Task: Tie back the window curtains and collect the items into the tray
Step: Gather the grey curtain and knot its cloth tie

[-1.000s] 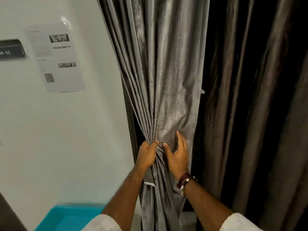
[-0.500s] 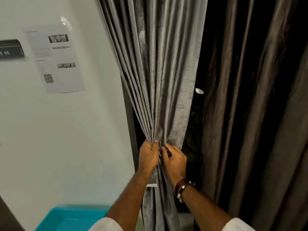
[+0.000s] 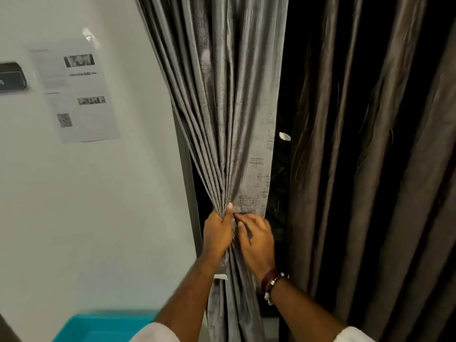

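A grey pleated curtain (image 3: 229, 107) hangs in the middle, gathered into a narrow bunch at waist height. My left hand (image 3: 218, 233) grips the gathered folds from the left, thumb up against the fabric. My right hand (image 3: 256, 239) wraps its curled fingers around the bunch from the right, touching the left hand. A darker brown curtain (image 3: 370, 169) hangs loose on the right. A turquoise tray (image 3: 98, 327) sits at the bottom left, its inside mostly out of view.
A white wall (image 3: 98, 206) on the left carries a printed paper sheet (image 3: 76, 92) and a dark sign (image 3: 11, 76). Between the two curtains is a dark gap of window (image 3: 278, 193) with a small white tag (image 3: 284, 136).
My right hand, flat on the fabric a second ago, has closed round the bunch beside my left hand. The curtain's right edge has been drawn left, widening the dark gap.
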